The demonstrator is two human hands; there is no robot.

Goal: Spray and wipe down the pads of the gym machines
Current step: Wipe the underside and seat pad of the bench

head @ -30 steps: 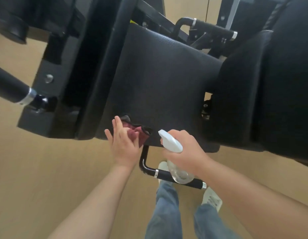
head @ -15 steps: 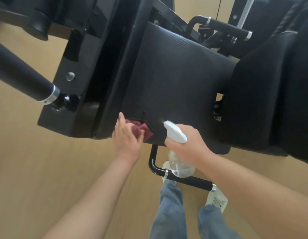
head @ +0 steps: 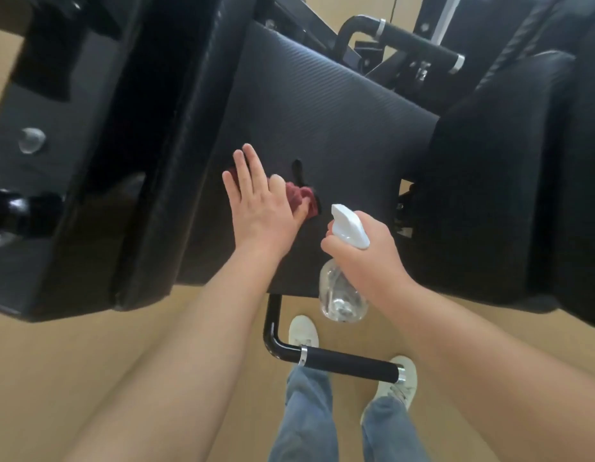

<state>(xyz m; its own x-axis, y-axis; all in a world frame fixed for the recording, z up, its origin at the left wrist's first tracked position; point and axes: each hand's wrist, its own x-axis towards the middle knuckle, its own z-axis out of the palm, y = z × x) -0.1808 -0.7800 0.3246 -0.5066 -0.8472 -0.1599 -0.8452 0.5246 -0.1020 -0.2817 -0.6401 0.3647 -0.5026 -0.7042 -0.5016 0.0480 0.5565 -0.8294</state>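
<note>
Cloth (head: 301, 198), pinned under the flat, spread left hand (head: 261, 211) near the pad (head: 323, 128)'s front edge, may slide off; the right hand (head: 366, 251) grips the spray bottle (head: 343, 291).

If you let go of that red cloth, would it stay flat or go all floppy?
Probably floppy: the dark red cloth already bunches into soft folds under the left hand, pressed on the black ribbed gym pad. It looks thin and small, so likely light. On that sloping pad it might slide off once released.
</note>
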